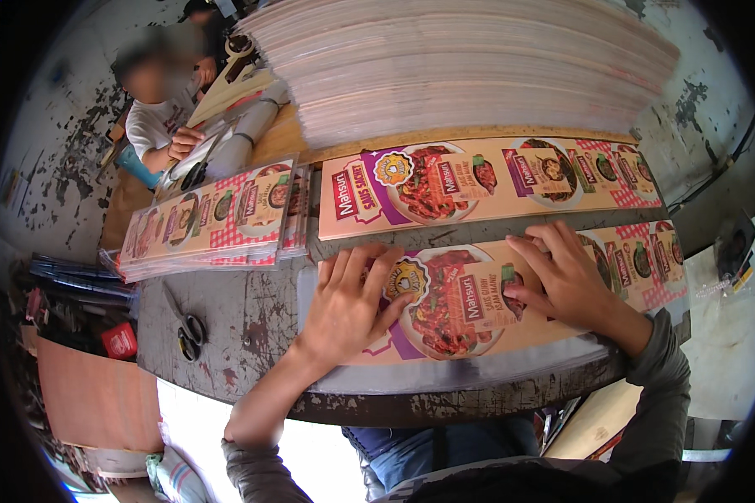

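Note:
A long printed food-picture card strip (524,310) lies in front of me, on top of clear plastic sleeves (445,375). My left hand (348,302) rests on its left part, fingers bent toward the far edge and the thumb spread away. On its right half lies my right hand (566,281), fingers apart and the thumb on the printed face. Neither hand lifts the strip. Just beyond it is a stack of matching printed strips (495,184). Several strips in clear sleeves (218,220) are piled at the left.
Black-handled scissors (190,337) lie on the worn dark table (226,369) at the left. A tall stack of sheets in plastic (470,75) stands at the back. Another person (155,117) sits far left beside a plastic roll (247,134). Cluttered shelving with a red box (119,340) borders the left.

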The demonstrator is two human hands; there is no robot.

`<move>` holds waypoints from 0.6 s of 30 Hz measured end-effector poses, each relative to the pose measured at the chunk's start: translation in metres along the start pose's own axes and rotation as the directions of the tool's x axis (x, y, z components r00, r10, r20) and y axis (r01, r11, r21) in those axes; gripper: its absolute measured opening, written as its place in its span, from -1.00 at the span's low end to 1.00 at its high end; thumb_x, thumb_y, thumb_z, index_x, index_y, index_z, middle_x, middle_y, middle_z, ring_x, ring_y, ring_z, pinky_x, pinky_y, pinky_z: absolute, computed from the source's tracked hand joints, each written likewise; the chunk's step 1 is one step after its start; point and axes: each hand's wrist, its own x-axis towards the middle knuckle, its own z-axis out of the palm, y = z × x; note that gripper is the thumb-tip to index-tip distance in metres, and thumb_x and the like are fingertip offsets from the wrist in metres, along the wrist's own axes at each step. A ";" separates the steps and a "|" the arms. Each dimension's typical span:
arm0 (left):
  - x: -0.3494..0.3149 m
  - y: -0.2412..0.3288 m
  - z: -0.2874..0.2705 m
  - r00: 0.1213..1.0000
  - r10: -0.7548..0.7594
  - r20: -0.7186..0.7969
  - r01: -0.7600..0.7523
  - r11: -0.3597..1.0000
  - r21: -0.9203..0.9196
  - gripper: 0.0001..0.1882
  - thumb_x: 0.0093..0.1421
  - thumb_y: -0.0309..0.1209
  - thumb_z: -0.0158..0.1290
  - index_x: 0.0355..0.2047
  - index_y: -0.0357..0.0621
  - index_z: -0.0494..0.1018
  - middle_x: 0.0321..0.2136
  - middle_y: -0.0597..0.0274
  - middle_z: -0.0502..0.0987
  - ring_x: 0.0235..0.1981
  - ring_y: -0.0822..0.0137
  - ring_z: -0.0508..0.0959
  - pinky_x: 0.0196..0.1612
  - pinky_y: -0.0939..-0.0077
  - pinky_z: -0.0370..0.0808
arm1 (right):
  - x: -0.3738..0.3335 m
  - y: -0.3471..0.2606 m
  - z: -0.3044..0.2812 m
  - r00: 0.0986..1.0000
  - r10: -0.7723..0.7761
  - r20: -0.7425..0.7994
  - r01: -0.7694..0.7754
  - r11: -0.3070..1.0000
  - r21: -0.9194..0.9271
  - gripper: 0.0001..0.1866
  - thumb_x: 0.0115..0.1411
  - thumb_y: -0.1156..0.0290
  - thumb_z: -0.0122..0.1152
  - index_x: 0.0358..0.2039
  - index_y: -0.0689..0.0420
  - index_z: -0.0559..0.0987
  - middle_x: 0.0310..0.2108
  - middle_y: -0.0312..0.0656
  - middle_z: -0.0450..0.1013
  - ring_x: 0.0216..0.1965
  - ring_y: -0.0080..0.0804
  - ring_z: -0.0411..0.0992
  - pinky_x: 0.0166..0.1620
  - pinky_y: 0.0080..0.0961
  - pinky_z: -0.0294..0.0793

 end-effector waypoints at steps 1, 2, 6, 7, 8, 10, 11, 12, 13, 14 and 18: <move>0.001 0.000 0.000 1.000 0.010 -0.004 -0.010 1.000 0.002 -0.47 0.05 -0.21 0.15 -0.01 -0.21 0.33 -0.19 0.06 0.38 -0.16 0.14 0.40 -0.09 0.25 0.28 | -0.001 0.000 0.001 1.000 0.014 -0.003 -0.014 1.000 0.013 -0.42 0.02 0.11 0.27 -0.08 0.31 0.43 -0.18 -0.03 0.24 -0.17 -0.09 0.26 -0.09 -0.25 0.27; 0.001 0.000 0.000 1.000 0.018 -0.009 -0.018 1.000 0.005 -0.48 0.05 -0.22 0.15 -0.02 -0.20 0.33 -0.20 0.07 0.39 -0.17 0.15 0.41 -0.09 0.25 0.28 | -0.001 -0.001 0.001 1.000 0.022 0.004 -0.022 0.999 0.029 -0.40 0.01 0.10 0.27 -0.08 0.31 0.43 -0.19 -0.04 0.24 -0.18 -0.10 0.26 -0.10 -0.27 0.28; 0.000 0.000 0.001 0.999 0.035 -0.025 -0.035 0.999 -0.001 -0.50 0.04 -0.24 0.16 -0.04 -0.20 0.35 -0.23 0.09 0.40 -0.19 0.16 0.42 -0.09 0.26 0.27 | 0.001 -0.001 -0.002 0.998 0.054 0.025 -0.056 0.995 0.077 -0.36 -0.01 0.05 0.28 -0.06 0.28 0.41 -0.20 -0.04 0.24 -0.20 -0.12 0.26 -0.11 -0.28 0.30; 0.000 -0.001 0.001 0.999 0.039 -0.024 -0.039 0.999 -0.003 -0.50 0.04 -0.25 0.16 -0.05 -0.20 0.35 -0.23 0.10 0.40 -0.20 0.17 0.42 -0.09 0.26 0.27 | 0.001 -0.001 -0.003 0.998 0.062 0.029 -0.064 0.994 0.084 -0.36 -0.01 0.04 0.27 -0.05 0.27 0.40 -0.21 -0.05 0.24 -0.20 -0.12 0.25 -0.11 -0.28 0.30; 0.000 -0.001 0.000 0.999 0.042 -0.025 -0.042 0.999 -0.003 -0.51 0.04 -0.25 0.16 -0.05 -0.20 0.36 -0.23 0.10 0.40 -0.20 0.17 0.42 -0.09 0.27 0.27 | 0.001 -0.001 -0.003 0.997 0.069 0.041 -0.072 0.993 0.093 -0.36 -0.01 0.03 0.27 -0.05 0.26 0.40 -0.21 -0.05 0.23 -0.19 -0.12 0.25 -0.11 -0.27 0.29; -0.001 -0.002 0.001 0.999 0.039 -0.016 -0.039 0.999 -0.012 -0.51 0.04 -0.25 0.16 -0.05 -0.20 0.36 -0.24 0.10 0.40 -0.21 0.17 0.42 -0.09 0.28 0.27 | 0.002 0.000 -0.003 0.994 0.082 0.066 -0.089 0.990 0.110 -0.35 0.00 0.01 0.26 -0.04 0.23 0.39 -0.22 -0.05 0.23 -0.17 -0.12 0.24 -0.11 -0.27 0.28; -0.001 -0.002 0.001 0.999 0.038 -0.014 -0.038 0.999 -0.015 -0.51 0.04 -0.25 0.16 -0.06 -0.20 0.36 -0.24 0.11 0.40 -0.21 0.17 0.42 -0.09 0.28 0.27 | 0.002 0.000 -0.004 0.994 0.079 0.071 -0.086 0.991 0.106 -0.35 0.00 0.01 0.25 -0.04 0.23 0.39 -0.22 -0.05 0.23 -0.16 -0.12 0.23 -0.10 -0.27 0.27; -0.001 -0.002 0.001 0.999 0.039 -0.017 -0.039 0.999 -0.012 -0.52 0.04 -0.25 0.16 -0.06 -0.20 0.36 -0.25 0.11 0.40 -0.21 0.17 0.42 -0.10 0.29 0.27 | 0.003 0.001 -0.004 0.994 0.076 0.077 -0.084 0.991 0.102 -0.35 0.00 0.00 0.25 -0.03 0.22 0.39 -0.22 -0.05 0.23 -0.15 -0.12 0.22 -0.10 -0.26 0.26; 0.000 -0.002 0.001 0.999 0.039 -0.020 -0.040 0.999 -0.009 -0.52 0.04 -0.25 0.16 -0.06 -0.20 0.37 -0.25 0.11 0.40 -0.22 0.17 0.41 -0.10 0.29 0.26 | 0.003 0.001 -0.004 0.994 0.074 0.083 -0.082 0.992 0.098 -0.35 0.00 -0.01 0.24 -0.03 0.21 0.38 -0.22 -0.05 0.23 -0.15 -0.12 0.22 -0.10 -0.26 0.26; -0.001 -0.002 0.001 0.999 0.040 -0.022 -0.040 0.999 -0.006 -0.52 0.03 -0.25 0.16 -0.06 -0.20 0.37 -0.26 0.11 0.40 -0.22 0.17 0.41 -0.11 0.29 0.26 | 0.003 0.001 -0.004 0.993 0.080 0.087 -0.089 0.990 0.111 -0.35 0.00 -0.02 0.24 -0.04 0.21 0.38 -0.22 -0.05 0.23 -0.14 -0.12 0.22 -0.10 -0.25 0.25; -0.002 -0.002 0.002 1.000 0.030 0.009 -0.030 0.999 -0.015 -0.53 0.03 -0.25 0.16 -0.09 -0.21 0.39 -0.27 0.11 0.39 -0.21 0.17 0.41 -0.13 0.30 0.25 | 0.005 0.004 -0.001 0.994 0.081 0.074 -0.090 0.988 0.129 -0.37 -0.01 -0.05 0.25 -0.10 0.20 0.39 -0.26 -0.06 0.25 -0.15 -0.13 0.21 -0.07 -0.23 0.20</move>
